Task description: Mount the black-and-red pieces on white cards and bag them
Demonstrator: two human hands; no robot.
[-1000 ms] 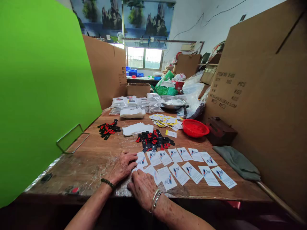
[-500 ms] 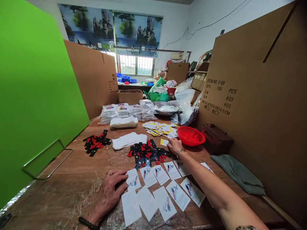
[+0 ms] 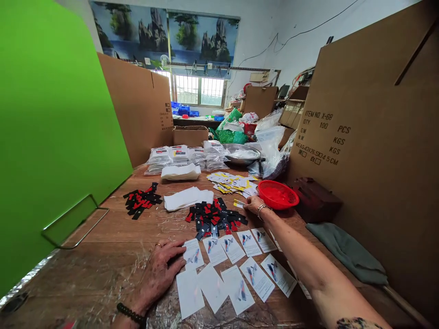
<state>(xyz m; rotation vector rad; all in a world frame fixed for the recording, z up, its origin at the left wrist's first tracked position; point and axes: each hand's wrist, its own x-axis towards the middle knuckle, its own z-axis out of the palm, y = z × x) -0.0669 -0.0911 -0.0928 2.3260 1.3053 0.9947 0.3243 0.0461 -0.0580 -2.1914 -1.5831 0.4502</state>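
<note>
My left hand (image 3: 167, 261) lies palm down on the table, fingers stretched out, their tips on the edge of a printed leaflet (image 3: 194, 256). Two rows of such leaflets are laid out to the right, several of them with a picture of a red and black item. My right hand (image 3: 254, 205) reaches far forward and pinches a small yellow-and-white card (image 3: 238, 204) by its right end. Just behind it spreads a loose pile of the same cards (image 3: 233, 183). Left of that hand sits a heap of black and red flat pieces (image 3: 214, 217).
A red plastic basket (image 3: 278, 196) stands right of the card pile, beside a dark box (image 3: 317, 198). White sheets (image 3: 187, 199), bagged packs (image 3: 185, 155) and a second black-red heap (image 3: 141, 200) lie on the table. Cardboard walls (image 3: 377, 151) and a green panel (image 3: 58, 114) border it.
The small card under my right fingers now looks tilted and held, where it lay flatter before. My left hand stays on the leaflet. The view has shifted slightly.
</note>
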